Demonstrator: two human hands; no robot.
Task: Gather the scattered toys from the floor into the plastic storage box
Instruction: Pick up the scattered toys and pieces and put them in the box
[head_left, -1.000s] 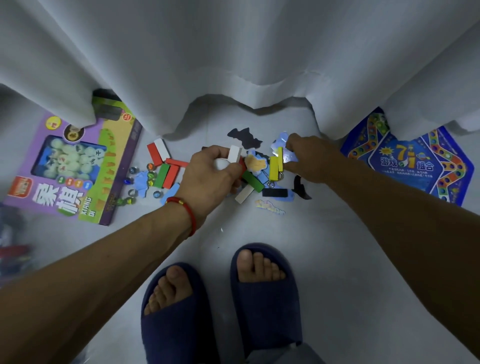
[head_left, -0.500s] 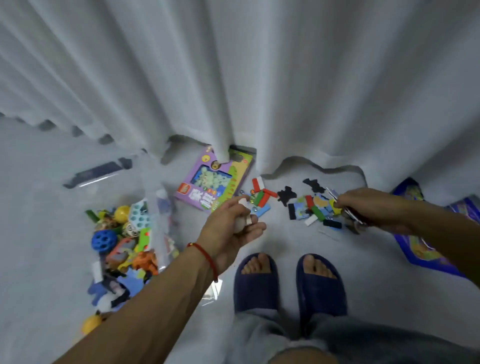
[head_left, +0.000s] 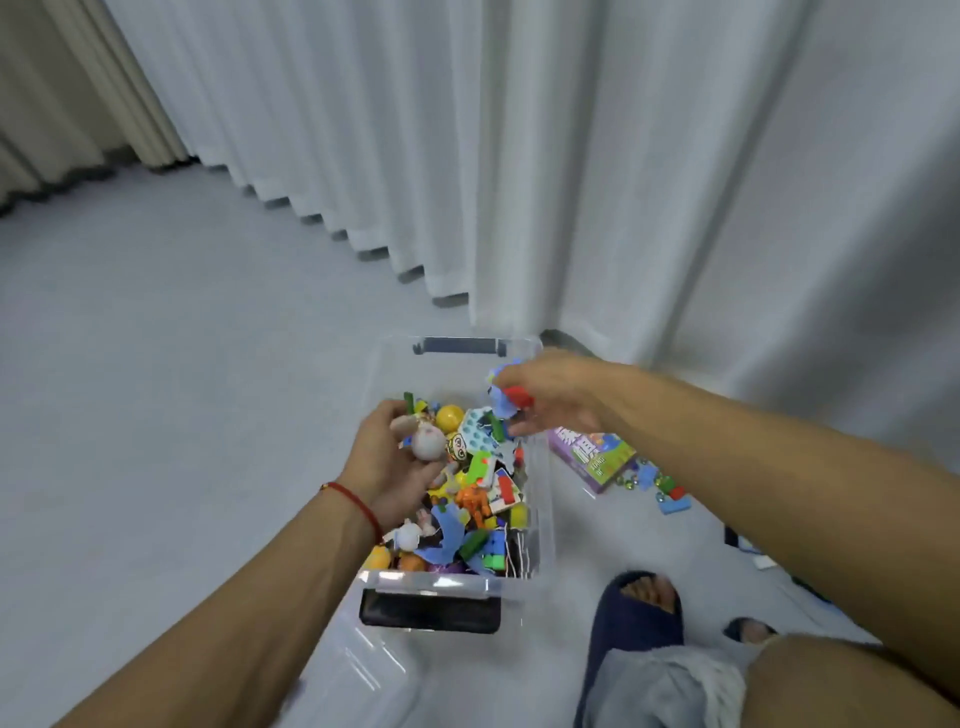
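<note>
— Plastic storage box (head_left: 540, 499) sits on the floor mid-scene, packed with mixed toys.
— And the hands?
— Left hand (head_left: 387, 467) curls round a pale round toy (head_left: 428, 441) above the box's left side. Right hand (head_left: 553, 395) pinches a red block (head_left: 519, 397) and blue pieces (blurred) over the far right corner.
— Anything outside?
— A purple game box (head_left: 592, 457) and loose pieces (head_left: 667, 488), right.

The only printing in view is on the purple game box (head_left: 592, 457) lying on the floor to the right of the clear storage box (head_left: 540, 519). Large pale characters run across its lid, possibly Chinese, but they are blurred and partly covered by the right hand (head_left: 550, 397), so no word or number can be read.
</note>
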